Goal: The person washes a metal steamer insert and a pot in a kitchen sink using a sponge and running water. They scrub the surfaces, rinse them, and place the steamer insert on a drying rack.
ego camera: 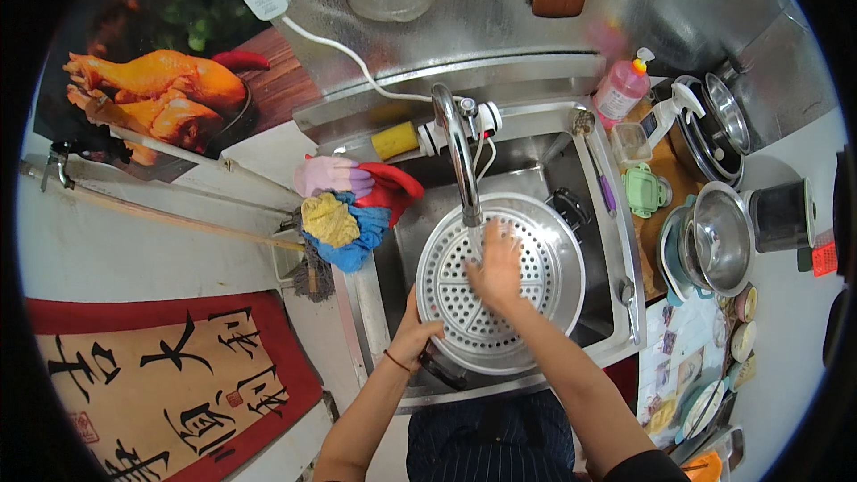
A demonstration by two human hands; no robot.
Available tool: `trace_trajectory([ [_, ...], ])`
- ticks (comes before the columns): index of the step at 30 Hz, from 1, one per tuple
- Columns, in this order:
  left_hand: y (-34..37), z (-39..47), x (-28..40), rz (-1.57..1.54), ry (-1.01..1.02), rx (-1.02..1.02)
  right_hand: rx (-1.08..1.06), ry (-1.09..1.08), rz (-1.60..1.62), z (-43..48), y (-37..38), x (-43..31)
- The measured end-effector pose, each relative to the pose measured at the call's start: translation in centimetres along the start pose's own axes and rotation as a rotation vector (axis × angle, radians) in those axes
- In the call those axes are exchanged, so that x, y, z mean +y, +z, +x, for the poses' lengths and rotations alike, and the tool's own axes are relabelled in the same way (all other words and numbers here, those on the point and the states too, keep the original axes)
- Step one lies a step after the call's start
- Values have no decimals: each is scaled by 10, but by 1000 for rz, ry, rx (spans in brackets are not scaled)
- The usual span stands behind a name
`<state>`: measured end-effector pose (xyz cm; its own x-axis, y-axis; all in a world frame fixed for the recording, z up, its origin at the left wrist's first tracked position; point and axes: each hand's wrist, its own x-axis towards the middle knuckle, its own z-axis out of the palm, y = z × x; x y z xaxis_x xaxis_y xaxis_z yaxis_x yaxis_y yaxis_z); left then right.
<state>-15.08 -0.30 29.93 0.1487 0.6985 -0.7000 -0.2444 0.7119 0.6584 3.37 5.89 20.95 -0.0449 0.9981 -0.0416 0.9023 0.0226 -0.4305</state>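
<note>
A round metal steamer pan with a perforated bottom (464,295) is held over the sink basin (428,221). My left hand (410,338) grips its near-left rim, thumb over the edge and fingers hidden below. Water runs from the curved chrome faucet (458,154) just above the pan. My right hand (499,274), blurred, is flat over the perforated middle with fingers apart, wetted by the stream and holding nothing. Whether its palm touches the metal I cannot tell. A black handle (442,369) shows below my left hand, and another black handle (569,207) lies beyond the far-right rim.
Rubber gloves (388,187) and cloths (348,234) lie at the sink's left edge. A purple-handled brush (606,191) rests on its right edge. On the right counter stand a pink soap bottle (622,90), a spray bottle (673,110), a green lid (641,191) and stacked metal bowls (723,237).
</note>
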Motion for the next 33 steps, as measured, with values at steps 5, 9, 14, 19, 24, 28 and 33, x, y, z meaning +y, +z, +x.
trace_trajectory([
  [5, -24, 4, -16, -40, -134, -71, -313, -673, 100, -36, 9, -23],
  [9, -39, -3, -16, -69, -207, -88, -252, -952, -52, 6, -22, 2],
  [14, -49, 7, -25, -134, -160, -78, 103, -666, 14, 87, -67, 30],
  [19, -52, 16, -28, -205, -217, -30, 383, -232, 153, 191, -98, 2],
  [24, -46, 19, -31, -232, -237, -19, -10, -92, 223, 234, -78, -4],
  [28, -51, 19, -27, -279, -261, -124, -75, -151, 238, 243, -89, 12],
  [33, -32, 20, -22, -232, -247, -62, -129, -185, 209, 255, -100, 45],
])
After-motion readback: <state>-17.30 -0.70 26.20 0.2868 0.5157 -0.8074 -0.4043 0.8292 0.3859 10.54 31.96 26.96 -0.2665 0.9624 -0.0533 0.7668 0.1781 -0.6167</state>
